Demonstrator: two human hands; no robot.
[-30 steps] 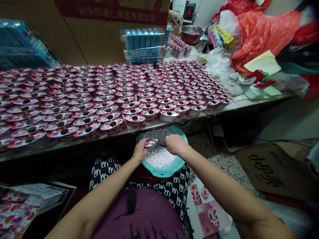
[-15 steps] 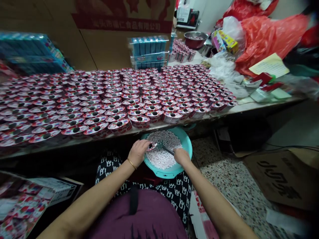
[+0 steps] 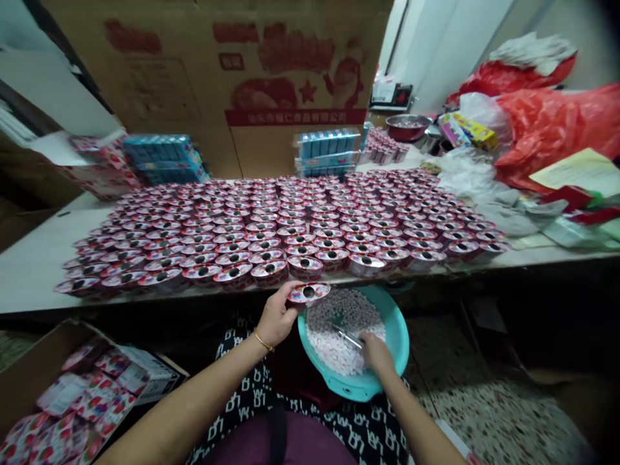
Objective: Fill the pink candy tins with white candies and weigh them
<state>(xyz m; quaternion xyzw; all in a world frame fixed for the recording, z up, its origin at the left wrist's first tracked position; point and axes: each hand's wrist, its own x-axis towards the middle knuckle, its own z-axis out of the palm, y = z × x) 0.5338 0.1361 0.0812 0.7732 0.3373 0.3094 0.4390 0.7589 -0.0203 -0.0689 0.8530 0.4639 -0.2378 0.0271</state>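
My left hand (image 3: 276, 318) grips a small round red-and-white tin (image 3: 308, 294), holding it level just above the rim of a teal basin (image 3: 394, 321) on my lap. The basin is filled with small white and pink candies (image 3: 334, 342). My right hand (image 3: 375, 352) is closed on a metal scoop (image 3: 347, 336) that lies down in the candies. On the long table (image 3: 33, 265) in front of me stand several rows of the same tins (image 3: 290, 226), each with a dark hole in its lid.
Large cardboard cartons (image 3: 242, 77) rise behind the table, with blue packs (image 3: 329, 152) before them. A metal bowl (image 3: 407, 127), red plastic bags (image 3: 552, 123) and papers crowd the right end. An open box of printed packets (image 3: 72, 400) sits at my lower left.
My left hand lifted the tin up and right, away from the scoop, to the basin's near rim. My right hand drew the scoop down into the candies. The camera tilted upward.
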